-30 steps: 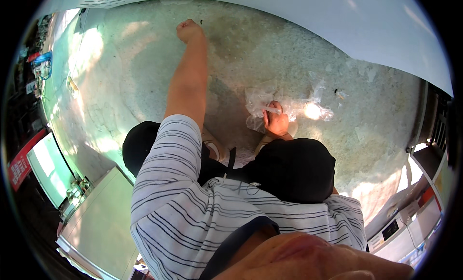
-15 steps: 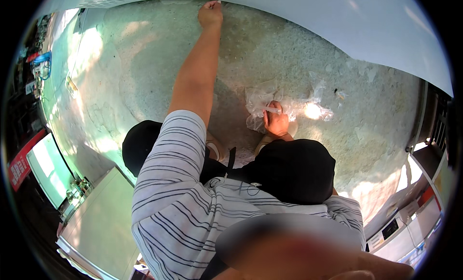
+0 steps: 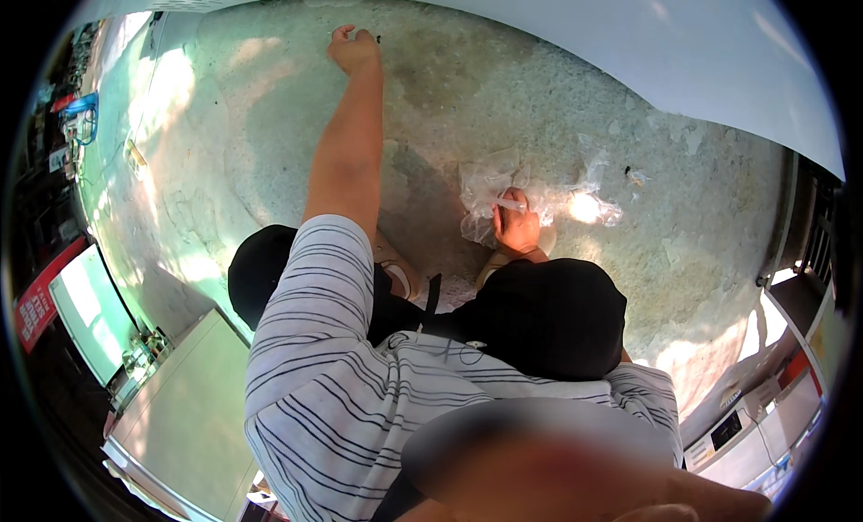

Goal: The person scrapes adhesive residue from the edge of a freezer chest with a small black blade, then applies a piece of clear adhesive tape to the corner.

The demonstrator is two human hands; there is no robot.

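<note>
Right hand (image 3: 516, 222) has its fingers curled round an edge of the crumpled clear plastic (image 3: 550, 201), one heap spreading ahead and to the right of it on the concrete floor (image 3: 431, 100), its number of pieces impossible to tell, with two sandalled feet (image 3: 395, 270) behind and to its left. Farther ahead and leftward, the left hand (image 3: 355, 50) is loosely curled, whether around anything cannot be told, with one dark speck (image 3: 378, 39) just right of it. Well left of both hands, one red sign (image 3: 38, 306) bears pale lettering.
</note>
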